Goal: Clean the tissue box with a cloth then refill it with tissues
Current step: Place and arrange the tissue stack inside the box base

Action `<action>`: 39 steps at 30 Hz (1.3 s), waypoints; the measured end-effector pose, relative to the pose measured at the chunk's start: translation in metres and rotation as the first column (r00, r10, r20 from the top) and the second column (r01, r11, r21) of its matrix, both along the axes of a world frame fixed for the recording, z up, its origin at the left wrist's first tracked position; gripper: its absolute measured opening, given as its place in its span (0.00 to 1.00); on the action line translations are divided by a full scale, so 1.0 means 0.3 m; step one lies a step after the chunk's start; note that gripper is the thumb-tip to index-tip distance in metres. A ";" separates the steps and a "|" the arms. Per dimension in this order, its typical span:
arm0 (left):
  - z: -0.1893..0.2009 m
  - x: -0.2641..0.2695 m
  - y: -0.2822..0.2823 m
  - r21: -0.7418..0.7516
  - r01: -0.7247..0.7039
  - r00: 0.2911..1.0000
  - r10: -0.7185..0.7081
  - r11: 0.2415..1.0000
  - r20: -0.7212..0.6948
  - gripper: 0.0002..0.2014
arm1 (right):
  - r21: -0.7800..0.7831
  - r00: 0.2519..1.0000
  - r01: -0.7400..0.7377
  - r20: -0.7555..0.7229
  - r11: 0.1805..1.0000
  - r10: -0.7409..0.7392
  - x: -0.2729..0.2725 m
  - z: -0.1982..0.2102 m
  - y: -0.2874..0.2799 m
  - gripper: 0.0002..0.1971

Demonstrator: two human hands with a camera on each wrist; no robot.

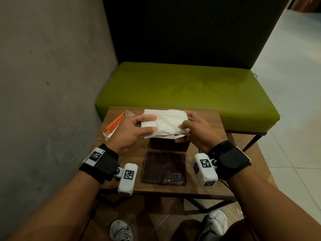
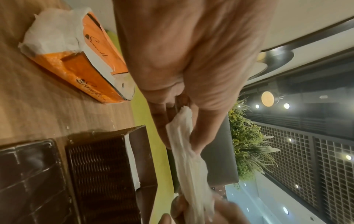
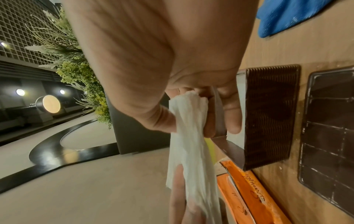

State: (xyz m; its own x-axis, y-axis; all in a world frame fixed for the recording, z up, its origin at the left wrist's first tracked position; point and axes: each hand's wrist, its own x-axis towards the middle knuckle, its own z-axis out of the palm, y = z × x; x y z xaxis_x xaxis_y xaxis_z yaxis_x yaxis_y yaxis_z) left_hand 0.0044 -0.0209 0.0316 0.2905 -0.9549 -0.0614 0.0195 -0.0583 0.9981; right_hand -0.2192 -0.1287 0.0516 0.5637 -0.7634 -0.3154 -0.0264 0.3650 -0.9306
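Observation:
A stack of white tissues (image 1: 166, 122) hangs just above the open dark brown woven tissue box (image 1: 167, 146), held at both ends. My left hand (image 1: 139, 126) pinches its left end between thumb and fingers, and my right hand (image 1: 191, 126) grips its right end. The left wrist view has the tissues (image 2: 188, 159) running from my left hand's fingers (image 2: 162, 130) beside the box (image 2: 103, 174). From the right wrist the tissues (image 3: 189, 136) show in my right hand's fingers (image 3: 231, 118) beside the box (image 3: 272, 115). The box's flat brown lid (image 1: 164, 167) lies nearer me.
An orange tissue pack (image 1: 114, 125), torn open, lies at the table's (image 1: 205, 174) far left. A blue cloth (image 3: 291, 16) lies on the table to my right. A green bench (image 1: 187, 94) stands behind the table and a grey wall (image 1: 43, 84) on the left.

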 end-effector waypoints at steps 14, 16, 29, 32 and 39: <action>0.001 -0.004 0.041 0.017 0.107 0.991 -0.105 0.994 -0.078 0.25 | -0.102 0.994 -0.011 -0.113 0.995 -0.001 0.028 -0.007 0.011 0.23; -0.009 0.010 0.037 0.036 0.036 0.996 -0.033 0.999 -0.081 0.19 | -0.112 0.997 -0.024 -0.080 0.993 0.015 0.027 -0.003 0.006 0.25; 0.077 -0.090 -0.014 0.198 0.241 0.970 -0.233 0.950 -0.060 0.16 | -0.401 0.931 -0.320 -0.303 0.859 0.205 0.055 0.081 0.013 0.26; 0.044 -0.106 -0.026 0.141 0.110 0.983 -0.087 0.984 -0.162 0.16 | -0.389 0.982 -0.067 -0.189 0.919 -0.008 0.064 0.026 0.019 0.22; 0.017 -0.197 -0.048 0.107 -0.029 0.971 0.053 0.994 -0.231 0.17 | -0.301 0.981 -0.008 -0.188 0.954 -0.051 0.110 -0.041 0.097 0.30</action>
